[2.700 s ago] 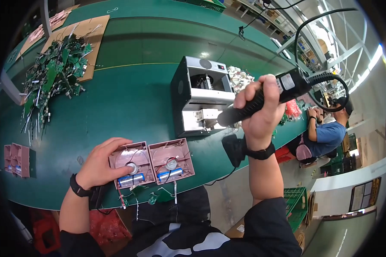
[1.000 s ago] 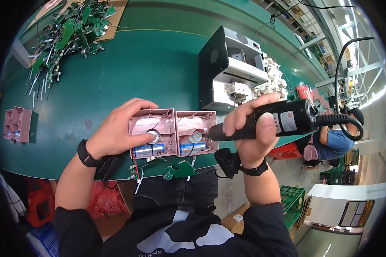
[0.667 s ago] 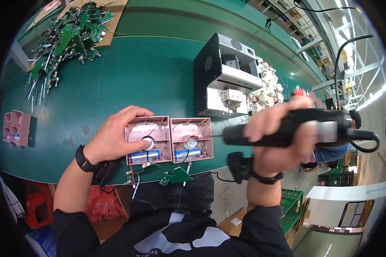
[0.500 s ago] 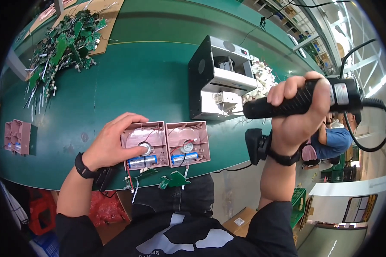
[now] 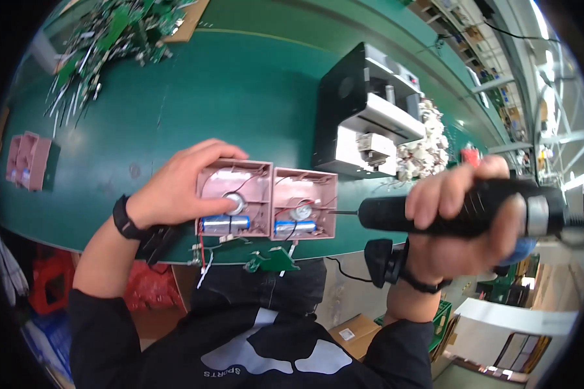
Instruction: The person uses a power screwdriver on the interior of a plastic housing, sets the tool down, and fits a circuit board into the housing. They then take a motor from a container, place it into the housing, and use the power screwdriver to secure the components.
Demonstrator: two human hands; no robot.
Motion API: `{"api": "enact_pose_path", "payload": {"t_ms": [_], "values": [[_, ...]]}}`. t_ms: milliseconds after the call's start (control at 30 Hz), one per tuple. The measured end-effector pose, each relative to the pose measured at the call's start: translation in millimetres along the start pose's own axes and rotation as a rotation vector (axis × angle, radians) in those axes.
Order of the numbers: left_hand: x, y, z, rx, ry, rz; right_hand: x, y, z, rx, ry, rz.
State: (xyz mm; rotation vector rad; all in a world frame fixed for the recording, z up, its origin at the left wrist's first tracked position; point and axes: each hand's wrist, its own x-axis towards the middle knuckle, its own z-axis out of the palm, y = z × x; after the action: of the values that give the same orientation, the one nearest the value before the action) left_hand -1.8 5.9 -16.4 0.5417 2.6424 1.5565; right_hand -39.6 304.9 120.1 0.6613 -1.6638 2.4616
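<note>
My left hand [image 5: 169,188] is closed around the left side of a pink plastic case [image 5: 258,185], thumb pressed on a round silver part [image 5: 235,205] inside it. A blue cylindrical battery [image 5: 226,225] lies along that case's near edge. Against its right side stands a second pink case [image 5: 326,223], with its own battery [image 5: 294,227], wires and round part. In my right hand [image 5: 454,223], blurred by motion, is a black electric screwdriver [image 5: 388,214]. Its thin bit points left, the tip overlapping the second case's right wall; contact I cannot tell.
Green circuit boards [image 5: 279,260] hang on wires at the bench's near edge. A black-and-silver machine [image 5: 344,97] stands behind the cases, white parts [image 5: 428,139] beside it. Circuit boards [image 5: 120,32] are heaped far left; another pink case [image 5: 37,162] sits at left.
My right hand has brought the screwdriver lower and its bit up to the second case. My left hand keeps its hold on the first case. The whole view has shifted somewhat.
</note>
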Motion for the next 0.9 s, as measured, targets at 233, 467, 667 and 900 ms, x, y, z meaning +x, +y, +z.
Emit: {"api": "enact_pose_path", "payload": {"t_ms": [233,467,667,900], "values": [[-4,-8,1,-0.075,0.010,-0.022,-29,29,32,-0.170,-0.190,0.024],[-8,-6,0,-0.065,-0.004,-0.038,-35,44,29,0.018,-0.190,0.115],[-6,-8,1,-0.064,-0.013,-0.053,-30,56,28,-0.056,-0.221,0.093],[2,-3,3,-0.047,-0.006,-0.040,-31,56,33,-0.267,-0.248,0.010]]}}
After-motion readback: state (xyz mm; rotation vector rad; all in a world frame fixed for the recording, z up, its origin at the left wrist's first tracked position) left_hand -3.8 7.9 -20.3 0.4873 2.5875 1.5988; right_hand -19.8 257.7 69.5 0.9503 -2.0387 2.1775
